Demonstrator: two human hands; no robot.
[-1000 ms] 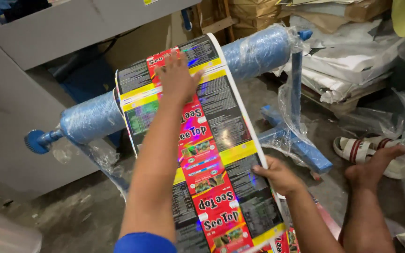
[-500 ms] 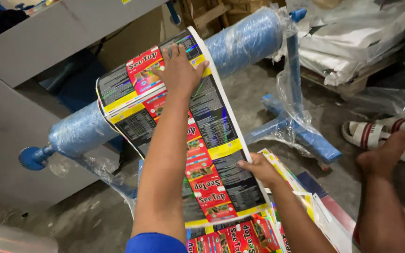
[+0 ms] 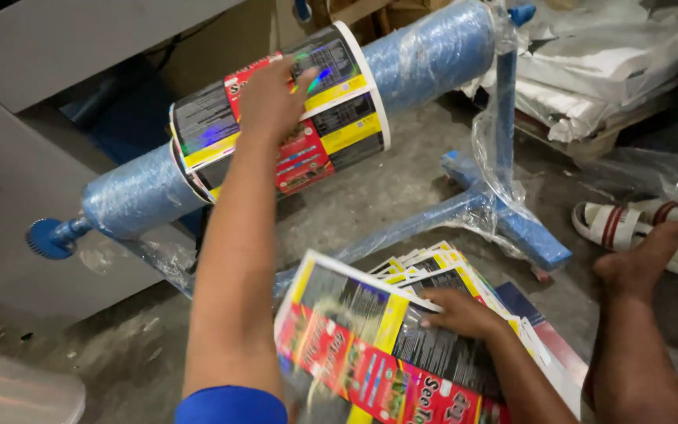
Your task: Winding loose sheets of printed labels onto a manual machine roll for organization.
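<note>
Two hands at work, left to right. Our left hand (image 3: 270, 98) lies flat, fingers spread, on the printed film roll (image 3: 280, 126) on the blue wrapped roller (image 3: 135, 192), far left of centre; nothing gripped. Our right hand (image 3: 461, 312) presses open-palmed on the loose printed sheet (image 3: 378, 345), which lies on a stack of sheets (image 3: 464, 271) near us on the floor. We judge film is being drawn off; next needs a steady pull. Sandal (image 3: 617, 224) lies far right.

Glossy printed film (image 3: 308, 118) wraps the blue roller (image 3: 433, 51); its loose end (image 3: 386, 345) lies folded on the floor.
</note>
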